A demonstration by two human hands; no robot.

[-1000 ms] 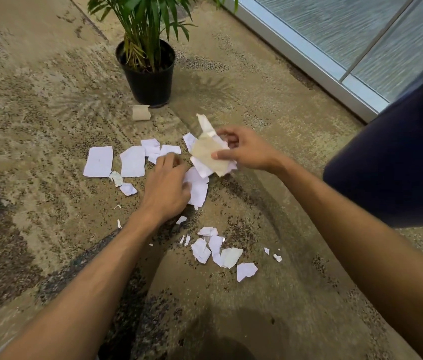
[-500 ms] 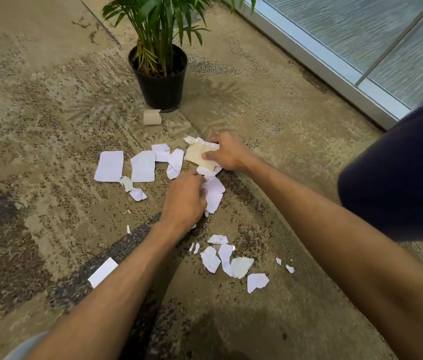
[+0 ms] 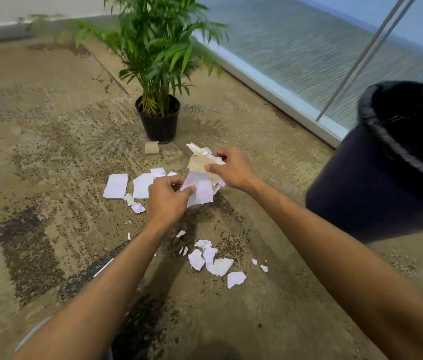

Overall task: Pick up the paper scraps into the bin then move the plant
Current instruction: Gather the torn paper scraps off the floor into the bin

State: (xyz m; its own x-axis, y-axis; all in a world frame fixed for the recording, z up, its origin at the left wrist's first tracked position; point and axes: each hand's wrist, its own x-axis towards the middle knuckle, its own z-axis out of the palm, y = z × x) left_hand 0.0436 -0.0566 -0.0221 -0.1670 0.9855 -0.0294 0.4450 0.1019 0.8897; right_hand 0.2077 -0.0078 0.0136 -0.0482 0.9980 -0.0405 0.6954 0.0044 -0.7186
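Lifted off the carpet since before: paper scraps (image 3: 200, 183), pinched by left hand (image 3: 167, 201) and right hand (image 3: 232, 168), near the plant (image 3: 159, 81), left of bin (image 3: 387, 172). Light, flimsy; best bunched, gripped mid-bundle.

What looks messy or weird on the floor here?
Torn white paper scraps lie scattered over the tan carpet, and more lie near the black-potted green plant. Both hands, left and right, hold a bunch of scraps. The dark round bin stands at the right.

Office-like interior: patterned carpet (image 3: 49, 152), frosted glass wall (image 3: 296, 48)
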